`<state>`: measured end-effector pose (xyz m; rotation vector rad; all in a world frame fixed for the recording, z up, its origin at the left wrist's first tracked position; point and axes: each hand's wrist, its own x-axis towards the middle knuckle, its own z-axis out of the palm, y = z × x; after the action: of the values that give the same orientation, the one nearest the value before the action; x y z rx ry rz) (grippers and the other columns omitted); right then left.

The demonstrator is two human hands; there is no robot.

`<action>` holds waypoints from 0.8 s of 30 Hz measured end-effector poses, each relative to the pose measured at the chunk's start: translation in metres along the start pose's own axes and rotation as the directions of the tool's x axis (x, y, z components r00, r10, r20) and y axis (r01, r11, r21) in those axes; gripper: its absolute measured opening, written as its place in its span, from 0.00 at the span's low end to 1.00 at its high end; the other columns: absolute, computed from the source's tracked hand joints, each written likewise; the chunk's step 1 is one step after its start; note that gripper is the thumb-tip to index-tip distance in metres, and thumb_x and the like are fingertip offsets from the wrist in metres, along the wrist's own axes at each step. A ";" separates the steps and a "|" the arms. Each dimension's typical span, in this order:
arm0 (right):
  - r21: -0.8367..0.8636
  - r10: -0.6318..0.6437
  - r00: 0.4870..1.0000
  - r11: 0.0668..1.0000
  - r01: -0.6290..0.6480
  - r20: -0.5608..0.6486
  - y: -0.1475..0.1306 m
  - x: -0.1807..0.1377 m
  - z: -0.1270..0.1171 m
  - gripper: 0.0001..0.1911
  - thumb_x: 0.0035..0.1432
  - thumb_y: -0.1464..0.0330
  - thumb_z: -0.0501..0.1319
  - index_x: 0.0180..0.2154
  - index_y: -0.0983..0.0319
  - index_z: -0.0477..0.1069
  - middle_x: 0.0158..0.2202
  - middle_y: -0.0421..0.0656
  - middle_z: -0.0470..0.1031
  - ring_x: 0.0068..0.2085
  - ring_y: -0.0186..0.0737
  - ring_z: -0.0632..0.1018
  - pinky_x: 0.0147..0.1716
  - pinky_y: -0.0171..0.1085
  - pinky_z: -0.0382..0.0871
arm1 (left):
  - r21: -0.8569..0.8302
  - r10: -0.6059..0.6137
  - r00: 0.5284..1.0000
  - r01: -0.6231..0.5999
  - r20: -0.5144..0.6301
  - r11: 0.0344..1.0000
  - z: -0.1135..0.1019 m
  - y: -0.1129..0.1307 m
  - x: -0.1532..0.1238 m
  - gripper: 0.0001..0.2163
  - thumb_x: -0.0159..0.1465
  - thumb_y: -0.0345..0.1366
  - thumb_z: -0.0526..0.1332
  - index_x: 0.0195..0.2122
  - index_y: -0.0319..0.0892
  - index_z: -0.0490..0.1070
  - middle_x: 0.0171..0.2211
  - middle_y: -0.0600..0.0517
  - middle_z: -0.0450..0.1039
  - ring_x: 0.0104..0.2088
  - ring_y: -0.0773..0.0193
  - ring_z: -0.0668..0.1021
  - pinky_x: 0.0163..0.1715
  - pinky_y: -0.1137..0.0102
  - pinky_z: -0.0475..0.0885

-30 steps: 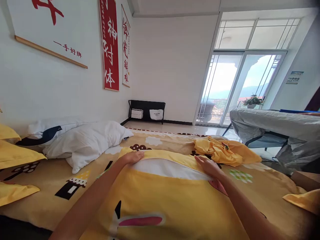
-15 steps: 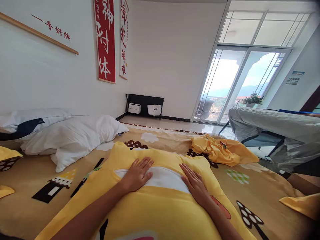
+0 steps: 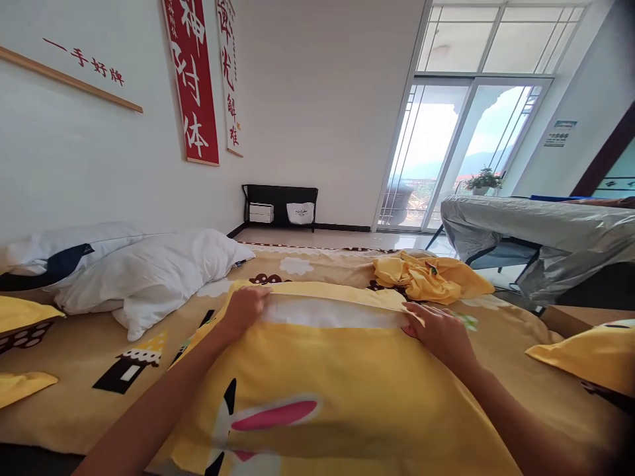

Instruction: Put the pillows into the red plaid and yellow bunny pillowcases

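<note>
A pillow in a yellow pillowcase [image 3: 317,383] with a rabbit print lies on the bed in front of me. At its far end the case gapes and the white pillow [image 3: 332,312] shows through. My left hand [image 3: 245,308] grips the left corner of that opening. My right hand [image 3: 439,330] pinches the yellow edge at the right corner. Both arms reach forward over the pillow.
White bare pillows [image 3: 149,274] lie at the left by the wall. A crumpled yellow cloth [image 3: 429,277] sits beyond the pillow. More yellow pillows [image 3: 590,354] lie at both sides. The patterned bedsheet [image 3: 74,350] covers the bed. A covered grey table [image 3: 536,228] stands at the right.
My hands moved from lying flat on the middle of the pillow out to the two corners of the open end. The opening is stretched wider now.
</note>
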<state>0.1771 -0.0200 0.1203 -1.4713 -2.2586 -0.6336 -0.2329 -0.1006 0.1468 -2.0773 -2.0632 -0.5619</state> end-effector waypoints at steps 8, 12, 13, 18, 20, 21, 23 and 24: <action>0.231 -0.075 0.995 0.971 0.060 0.058 0.021 -0.018 0.012 0.19 0.61 0.60 0.50 0.42 0.55 0.77 0.44 0.45 0.80 0.44 0.47 0.79 0.42 0.43 0.73 | -0.345 0.091 0.996 -0.087 -0.002 0.935 0.005 -0.028 -0.043 0.20 0.66 0.42 0.48 0.50 0.44 0.75 0.52 0.50 0.75 0.53 0.56 0.75 0.55 0.63 0.67; 0.315 -0.021 0.998 0.949 -0.001 0.067 0.016 -0.011 0.004 0.20 0.59 0.60 0.50 0.44 0.57 0.76 0.46 0.47 0.78 0.47 0.50 0.78 0.44 0.46 0.73 | -0.484 0.002 1.000 -0.010 -0.017 0.875 0.007 -0.051 -0.071 0.20 0.65 0.46 0.51 0.50 0.44 0.74 0.52 0.50 0.75 0.53 0.56 0.75 0.55 0.63 0.69; 0.351 -0.016 0.999 0.936 -0.002 0.046 0.008 -0.008 -0.002 0.20 0.58 0.61 0.51 0.46 0.57 0.75 0.48 0.46 0.77 0.48 0.50 0.77 0.46 0.46 0.72 | -0.507 -0.010 1.000 0.000 -0.018 0.862 0.007 -0.055 -0.076 0.19 0.64 0.47 0.52 0.49 0.45 0.74 0.52 0.50 0.75 0.53 0.56 0.75 0.55 0.63 0.69; 0.523 -0.307 0.951 0.818 0.241 0.043 -0.078 0.001 -0.048 0.19 0.64 0.61 0.50 0.53 0.55 0.70 0.53 0.46 0.73 0.54 0.47 0.73 0.52 0.48 0.68 | -0.575 -0.040 0.997 -0.004 -0.064 0.818 0.010 -0.063 -0.086 0.15 0.64 0.45 0.54 0.44 0.44 0.74 0.49 0.48 0.76 0.51 0.56 0.76 0.52 0.63 0.71; 0.546 -0.432 0.901 0.765 0.341 0.041 -0.120 0.003 -0.062 0.20 0.65 0.61 0.51 0.56 0.57 0.66 0.53 0.48 0.73 0.52 0.47 0.73 0.52 0.49 0.67 | -0.551 -0.043 0.993 -0.023 -0.106 0.834 0.011 -0.062 -0.085 0.12 0.64 0.43 0.54 0.41 0.44 0.73 0.45 0.48 0.77 0.47 0.57 0.77 0.49 0.63 0.72; 0.551 -0.465 0.885 0.747 0.372 0.033 -0.139 0.005 -0.066 0.21 0.65 0.61 0.52 0.57 0.58 0.65 0.51 0.49 0.73 0.51 0.47 0.73 0.50 0.49 0.67 | -0.529 -0.036 0.991 -0.039 -0.132 0.847 0.011 -0.061 -0.084 0.10 0.64 0.41 0.55 0.40 0.44 0.72 0.43 0.48 0.77 0.45 0.57 0.77 0.47 0.63 0.72; 0.554 -0.497 0.867 0.729 0.402 0.025 -0.172 0.013 -0.069 0.20 0.64 0.63 0.54 0.56 0.61 0.66 0.48 0.50 0.74 0.47 0.47 0.73 0.48 0.48 0.68 | -0.478 0.001 0.984 -0.086 -0.176 0.874 0.012 -0.060 -0.081 0.08 0.63 0.38 0.56 0.40 0.44 0.72 0.40 0.49 0.76 0.43 0.57 0.77 0.45 0.63 0.71; 0.553 -0.504 0.863 0.726 0.409 0.025 -0.186 0.018 -0.068 0.19 0.63 0.64 0.56 0.55 0.61 0.67 0.47 0.50 0.74 0.47 0.47 0.73 0.47 0.47 0.68 | -0.450 0.024 0.980 -0.112 -0.196 0.886 0.012 -0.059 -0.080 0.07 0.63 0.36 0.56 0.39 0.44 0.72 0.39 0.49 0.75 0.42 0.58 0.77 0.44 0.63 0.71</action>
<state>0.0028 -0.1097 0.1555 -0.7129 -2.6652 0.0355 -0.2875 -0.1683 0.0970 -2.2119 -1.8748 -1.2891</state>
